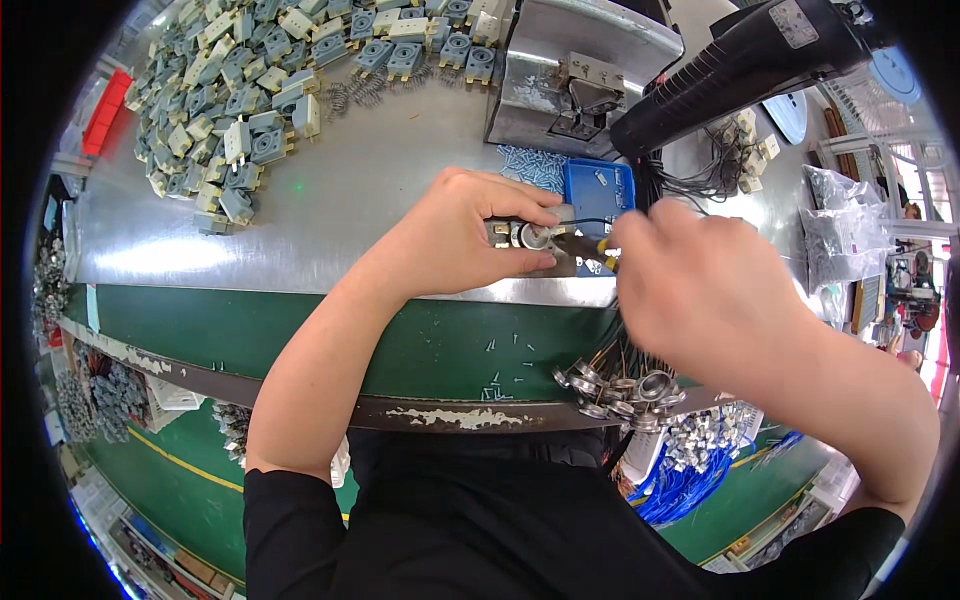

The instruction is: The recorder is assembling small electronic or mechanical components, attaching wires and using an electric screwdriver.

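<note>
The part (534, 237), with a round metal piece at its right end, lies directly left of the right hand (690, 270) and inside the grip of the left hand (480, 225), so the left is the nearer. Its long axis seems to run left to right, in line with the pliers (603, 252), whose nose points left at the round piece.

The left hand pinches the part, fingers on the far side and thumb on the near side. The right hand is wrapped around the pliers' handles, and the two hands are apart, the tool between them. Blur makes it hard to tell whether the nose touches the part. A black wire (592, 220) runs right from it, over the blue tray (587, 202). Screws (532, 167) lie beyond the left fingers.
</note>
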Tool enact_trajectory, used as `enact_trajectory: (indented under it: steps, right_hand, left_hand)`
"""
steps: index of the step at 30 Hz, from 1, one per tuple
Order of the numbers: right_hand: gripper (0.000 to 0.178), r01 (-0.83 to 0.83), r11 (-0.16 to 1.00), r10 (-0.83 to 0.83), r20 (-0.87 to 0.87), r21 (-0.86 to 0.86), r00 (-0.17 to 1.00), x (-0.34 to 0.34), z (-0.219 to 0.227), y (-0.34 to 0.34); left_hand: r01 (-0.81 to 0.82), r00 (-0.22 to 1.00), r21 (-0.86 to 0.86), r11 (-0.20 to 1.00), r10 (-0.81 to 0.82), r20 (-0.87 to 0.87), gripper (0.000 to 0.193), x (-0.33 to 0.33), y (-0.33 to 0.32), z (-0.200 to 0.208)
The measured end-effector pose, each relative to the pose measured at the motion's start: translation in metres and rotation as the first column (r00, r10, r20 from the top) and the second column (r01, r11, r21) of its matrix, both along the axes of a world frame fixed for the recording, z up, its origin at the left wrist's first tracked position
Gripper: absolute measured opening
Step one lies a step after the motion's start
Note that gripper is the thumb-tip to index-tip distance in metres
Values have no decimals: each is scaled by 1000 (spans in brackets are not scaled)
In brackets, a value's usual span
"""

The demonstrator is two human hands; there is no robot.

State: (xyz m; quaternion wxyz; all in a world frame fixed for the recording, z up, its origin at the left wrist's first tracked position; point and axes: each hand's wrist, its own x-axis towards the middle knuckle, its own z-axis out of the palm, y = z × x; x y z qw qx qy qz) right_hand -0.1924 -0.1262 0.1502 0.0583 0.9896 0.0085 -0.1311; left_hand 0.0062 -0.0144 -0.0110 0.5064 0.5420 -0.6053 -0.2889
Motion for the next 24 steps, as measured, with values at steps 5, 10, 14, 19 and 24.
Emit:
enact_trajectory:
  steps: [5, 10, 14, 19, 24]
  right_hand:
    - [14, -315, 921, 327, 16, -229, 945, 3, -6, -17]
    - [20, -61, 996, 68, -104, 70, 992, 2, 25, -31]
    - [23, 223, 933, -174, -186, 284, 967, 0, 24, -43]
    - [31, 393, 741, -301, -254, 544, 919, -7, -10, -60]
    - [32, 616, 326, -465, -445, 717, 765, -6, -10, -51]
  left_hand:
    - [8, 1000, 25, 1000, -9, 24, 33, 2, -2, 5]
    - [29, 999, 20, 999, -30, 12, 35, 3, 1, 5]
    - [30, 999, 39, 999, -32, 34, 35, 4, 1, 6]
    - [25, 1000, 74, 997, -24, -15, 35, 3, 0, 7]
    - [14, 1000, 43, 999, -13, -16, 36, 2, -1, 3]
